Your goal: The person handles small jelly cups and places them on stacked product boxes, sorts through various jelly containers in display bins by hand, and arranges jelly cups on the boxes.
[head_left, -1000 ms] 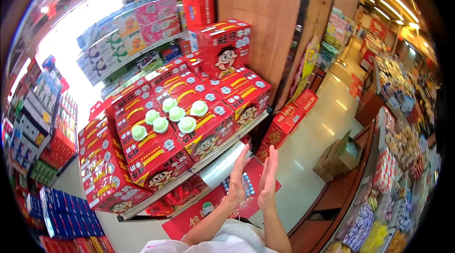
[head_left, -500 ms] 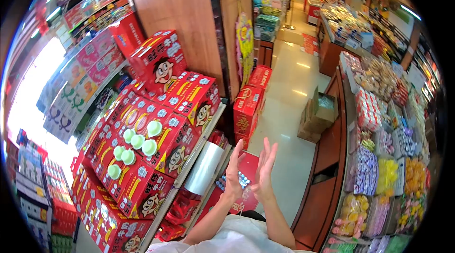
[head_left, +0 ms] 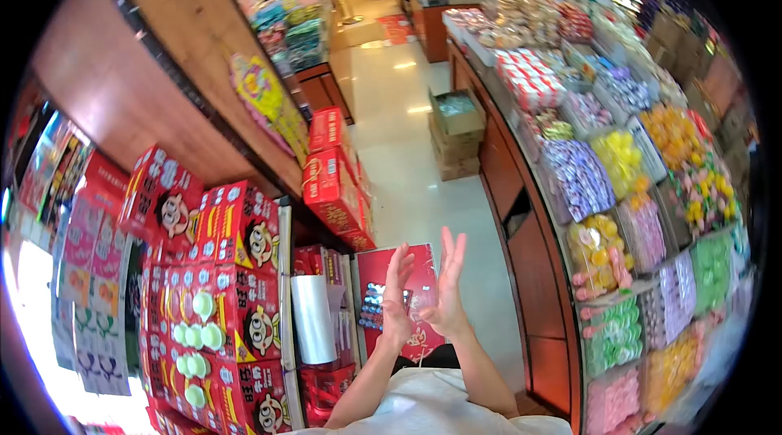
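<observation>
My left hand (head_left: 397, 296) and my right hand (head_left: 447, 288) are raised in front of my body, palms turned towards each other with a gap between. The fingers of both are stretched out, and neither holds anything. Below them on the floor lies a red printed mat (head_left: 411, 264), with a group of small dark and light items (head_left: 372, 306) partly hidden behind my left hand. Left of my left hand is a roll of clear plastic (head_left: 314, 321) on a shelf. Beyond the roll, red drink cartons (head_left: 261, 317) are stacked, with several pale green-capped containers (head_left: 204, 303) on top.
To the right runs a wooden counter (head_left: 521, 272) filled with bagged sweets (head_left: 578, 178). Red gift boxes (head_left: 332, 182) stand by a wooden pillar (head_left: 195, 44) ahead. An open cardboard box (head_left: 456, 121) sits on the aisle floor (head_left: 391, 150) against the counter.
My view has turned to the right, so the cartons, pillar and counter shift left in the picture. Both hands stay raised and apart, fingers still stretched.
</observation>
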Demonstrator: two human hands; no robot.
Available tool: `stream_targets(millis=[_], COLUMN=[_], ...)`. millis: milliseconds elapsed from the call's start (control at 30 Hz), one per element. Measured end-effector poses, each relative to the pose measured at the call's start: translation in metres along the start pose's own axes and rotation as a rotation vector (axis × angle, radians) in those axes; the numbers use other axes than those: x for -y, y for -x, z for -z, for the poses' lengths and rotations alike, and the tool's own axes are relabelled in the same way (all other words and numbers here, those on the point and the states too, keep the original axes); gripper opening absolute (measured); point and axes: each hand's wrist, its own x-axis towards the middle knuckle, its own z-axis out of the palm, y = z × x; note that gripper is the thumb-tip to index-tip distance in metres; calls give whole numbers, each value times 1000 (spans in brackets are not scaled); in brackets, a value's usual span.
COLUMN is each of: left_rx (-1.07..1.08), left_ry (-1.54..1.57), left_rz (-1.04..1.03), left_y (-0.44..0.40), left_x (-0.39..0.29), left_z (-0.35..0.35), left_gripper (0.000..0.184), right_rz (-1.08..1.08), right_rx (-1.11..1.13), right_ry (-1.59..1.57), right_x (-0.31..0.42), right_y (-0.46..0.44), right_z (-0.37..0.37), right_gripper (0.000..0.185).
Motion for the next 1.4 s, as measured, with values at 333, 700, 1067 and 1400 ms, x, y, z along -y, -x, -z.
stream_targets(millis=[333,700,1067,1400], left_rx=[218,473,681,799], left_ry=[-30,-31,-33,42], left_rz=[88,159,168,201], left_y=[-4,-20,-27,-23], left_x=[33,77,95,119], left_z=[-77,-195,-274,-301], left_gripper=[115,108,95,77], right_rz=[-74,-126,-136,-249], right_rx=[-164,-265,-427,-550], right_ry=[104,138,243,354], right_x=[-8,-13,-22,-29], right_y=[15,18,34,56], right_z=[87,205,279,289], right_gripper=[145,136,122,112])
